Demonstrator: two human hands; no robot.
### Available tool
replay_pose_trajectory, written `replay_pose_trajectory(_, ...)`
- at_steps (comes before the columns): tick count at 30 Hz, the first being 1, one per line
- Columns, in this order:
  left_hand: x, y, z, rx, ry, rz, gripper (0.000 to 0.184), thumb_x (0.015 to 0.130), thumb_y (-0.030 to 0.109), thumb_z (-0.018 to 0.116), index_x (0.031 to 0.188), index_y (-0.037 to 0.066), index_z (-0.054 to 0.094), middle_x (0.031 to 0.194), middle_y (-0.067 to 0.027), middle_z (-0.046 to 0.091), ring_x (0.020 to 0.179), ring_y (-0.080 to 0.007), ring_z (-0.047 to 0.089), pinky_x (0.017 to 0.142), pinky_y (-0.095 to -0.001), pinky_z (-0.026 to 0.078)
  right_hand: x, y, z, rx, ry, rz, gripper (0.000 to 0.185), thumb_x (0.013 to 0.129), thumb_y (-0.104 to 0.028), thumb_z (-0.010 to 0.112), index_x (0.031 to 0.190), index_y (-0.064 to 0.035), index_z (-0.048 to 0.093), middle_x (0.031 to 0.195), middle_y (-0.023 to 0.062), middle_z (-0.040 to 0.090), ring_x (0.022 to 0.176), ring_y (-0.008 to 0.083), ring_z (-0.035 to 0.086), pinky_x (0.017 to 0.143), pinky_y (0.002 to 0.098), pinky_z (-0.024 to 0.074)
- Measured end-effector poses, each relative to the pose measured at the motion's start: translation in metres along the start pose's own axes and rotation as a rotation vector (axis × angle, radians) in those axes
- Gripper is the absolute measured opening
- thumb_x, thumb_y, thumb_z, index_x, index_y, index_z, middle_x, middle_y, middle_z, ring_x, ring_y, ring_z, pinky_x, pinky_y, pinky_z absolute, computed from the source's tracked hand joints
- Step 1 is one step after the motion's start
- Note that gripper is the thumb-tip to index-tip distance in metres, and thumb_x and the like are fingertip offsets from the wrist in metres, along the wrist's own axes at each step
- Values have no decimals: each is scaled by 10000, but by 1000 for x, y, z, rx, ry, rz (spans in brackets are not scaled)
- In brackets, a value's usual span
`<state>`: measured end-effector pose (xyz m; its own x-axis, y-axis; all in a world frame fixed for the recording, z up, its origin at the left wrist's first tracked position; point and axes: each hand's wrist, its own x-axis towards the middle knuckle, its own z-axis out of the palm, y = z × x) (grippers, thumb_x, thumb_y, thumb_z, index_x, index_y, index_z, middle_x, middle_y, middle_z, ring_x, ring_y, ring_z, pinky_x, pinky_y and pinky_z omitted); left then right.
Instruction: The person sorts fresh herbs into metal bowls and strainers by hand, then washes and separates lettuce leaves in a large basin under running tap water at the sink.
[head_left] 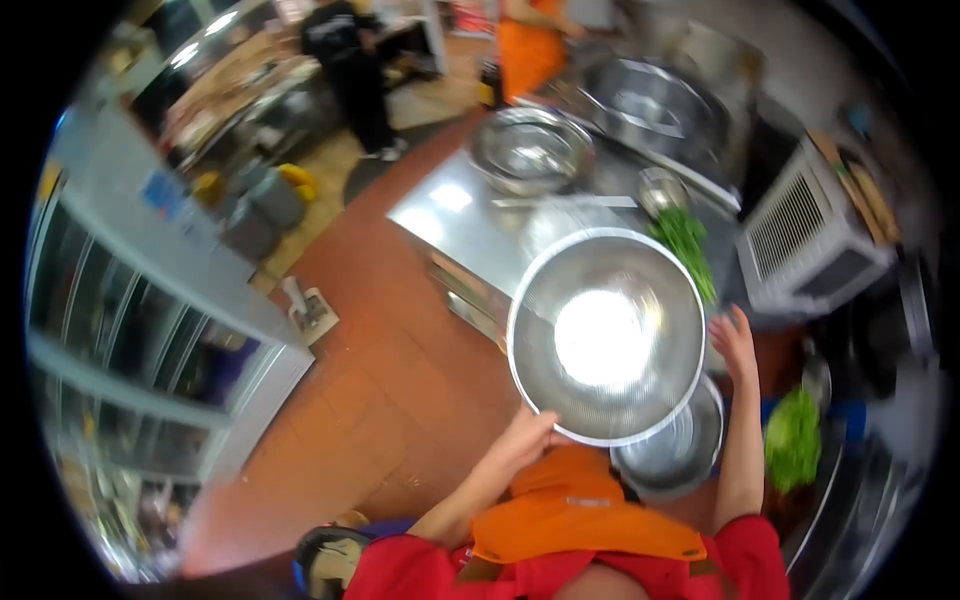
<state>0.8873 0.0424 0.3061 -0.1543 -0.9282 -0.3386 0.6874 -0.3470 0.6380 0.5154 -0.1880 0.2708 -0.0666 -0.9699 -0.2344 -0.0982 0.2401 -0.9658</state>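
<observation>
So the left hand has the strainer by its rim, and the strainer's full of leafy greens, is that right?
Not quite: the strainer isn't full of greens. The head view shows its mesh bare, with the leafy greens outside it, on the steel table. The left hand does have it by the rim.

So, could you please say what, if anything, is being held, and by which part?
The left hand holds the metal strainer by its near rim; the right hand is open.
</observation>
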Motion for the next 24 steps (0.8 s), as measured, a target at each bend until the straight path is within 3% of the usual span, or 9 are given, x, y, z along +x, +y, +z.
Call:
replay_pose_trajectory(1,3,-4,1,26,-18,-26,577,876,85,562,1366,-27,279,1272,-196,492,1052,-289,604,797,-414,583,-23,3,-6,158,-51,61,526,936,-341,544,1358,-55,418,1213,153,586,1044,223,605,863,351,483)
replay_pose_trajectory(3,1,-2,27,41,-50,-18,531,876,131,596,1326,-37,368,1228,-174,546,1024,-281,619,779,-413,584,-69,16,-23,335,-147,56,451,954,-357,528,1254,-22,510,1099,113,630,925,192,624,810,331,508)
replay_pose_trajectory(4,10,-12,27,121,-57,-92,550,877,171,610,1318,-51,370,1213,-179,557,1018,-288,622,784,-418,584,-95,17,-29,418,-147,74,457,966,-368,499,1252,-12,506,1069,103,633,926,188,622,817,335,509)
replay_pose_trajectory(9,27,-64,65,159,-176,-191,511,844,51,498,1305,-89,326,1215,-225,527,1029,-343,612,823,-479,574,-207,27,-75,720,-190,49,486,970,-396,469,1244,5,484,1126,125,610,1018,207,598,863,349,504)
replay_pose_trajectory(12,25,-109,111,229,-274,-242,509,836,30,479,1307,-87,326,1213,-223,527,1031,-356,608,828,-491,571,-272,46,-128,688,-37,-15,524,951,-379,514,1315,-13,427,1175,138,587,1036,219,598,875,368,515)
replay_pose_trajectory(14,26,-148,158,285,-335,-327,525,823,-34,444,1328,-66,305,1235,-204,495,1079,-355,573,865,-517,551,-320,42,-173,581,103,-28,515,941,-365,532,1332,-51,416,1179,105,576,1013,201,604,804,339,555)
replay_pose_trajectory(18,2,-257,259,501,-493,-436,526,830,-8,468,1332,-63,321,1261,-230,492,1078,-370,584,800,-487,579,-425,108,-255,613,339,-67,781,897,-354,618,1486,-140,151,1411,115,370,1206,250,480,800,406,564)
replay_pose_trajectory(21,-32,-358,335,583,-682,-560,522,829,-21,478,1331,-48,337,1252,-222,501,1081,-366,583,789,-490,580,-505,138,-312,710,636,8,816,909,-226,607,1493,-179,39,1406,145,352,1164,264,508,789,365,570)
replay_pose_trajectory(24,-58,-436,374,819,-840,-707,638,854,8,516,1411,24,205,1314,-207,436,1137,-346,542,841,-476,559,-568,197,-350,891,912,-38,710,878,7,477,1467,-179,127,1350,146,390,1116,254,539,733,355,581)
